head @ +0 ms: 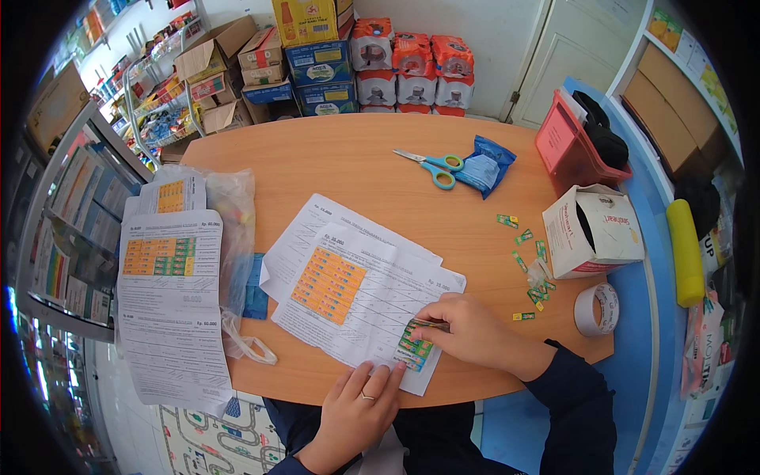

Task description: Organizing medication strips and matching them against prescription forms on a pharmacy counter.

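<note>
A printed form sheet (380,320) lies tilted before me, over another printed sheet (332,211). On its left part sits a block of orange printed cut-outs (329,285). Green cut-outs (418,354) cover a patch near its lower right corner. My right hand (475,329) pinches a thin piece of patterned paper (430,324) between thumb and fingers, just above this patch; the fingers partly hide it. My left hand (362,401), with a ring on one finger, rests its fingertips on the sheet's lower edge, beside the green cut-outs.
Loose green cut-outs (524,237) lie scattered at right, near a white carton (588,231) and a tape roll (597,309). Scissors (439,169) touch a blue packet (484,169). At left, more forms (172,320) overhang the table (332,148) beside a plastic bag (231,196).
</note>
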Motion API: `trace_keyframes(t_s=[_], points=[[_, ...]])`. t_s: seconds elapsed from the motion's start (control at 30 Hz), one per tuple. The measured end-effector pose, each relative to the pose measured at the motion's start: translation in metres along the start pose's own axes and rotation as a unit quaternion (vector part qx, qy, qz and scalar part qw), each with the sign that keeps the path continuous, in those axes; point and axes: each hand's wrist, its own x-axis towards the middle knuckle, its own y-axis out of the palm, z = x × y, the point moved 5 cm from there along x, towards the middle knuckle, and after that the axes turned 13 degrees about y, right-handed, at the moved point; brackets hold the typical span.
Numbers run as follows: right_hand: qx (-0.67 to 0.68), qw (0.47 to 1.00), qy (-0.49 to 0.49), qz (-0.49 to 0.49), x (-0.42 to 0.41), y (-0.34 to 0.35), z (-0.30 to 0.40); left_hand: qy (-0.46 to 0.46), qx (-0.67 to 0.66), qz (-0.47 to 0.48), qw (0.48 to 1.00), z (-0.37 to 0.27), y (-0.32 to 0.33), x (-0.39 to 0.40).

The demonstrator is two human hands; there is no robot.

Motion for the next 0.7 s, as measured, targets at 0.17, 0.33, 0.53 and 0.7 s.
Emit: trace_keyframes(t_s=[0.17, 0.33, 0.53, 0.7], points=[[-0.008, 1.000, -0.002, -0.011, -0.0009, 0.0010, -0.0018, 0.003, 0.007, 0.012, 1.000, -0.0013, -0.0014, 0.0013], [-0.024, 0.998, -0.024, -0.054, -0.0032, -0.0015, -0.0015, -0.005, 0.020, 0.014, 1.000, -0.0027, 0.0010, 0.0018], [-0.040, 0.995, -0.053, -0.072, -0.0046, -0.0010, 0.0023, -0.010, 0.050, 0.021, 0.999, -0.0042, 0.0011, 0.0002], [-0.047, 0.989, -0.101, -0.095, -0.0038, -0.0014, 0.0011, 0.004, 0.096, 0.041, 0.995, -0.0061, -0.0004, 0.0009]])
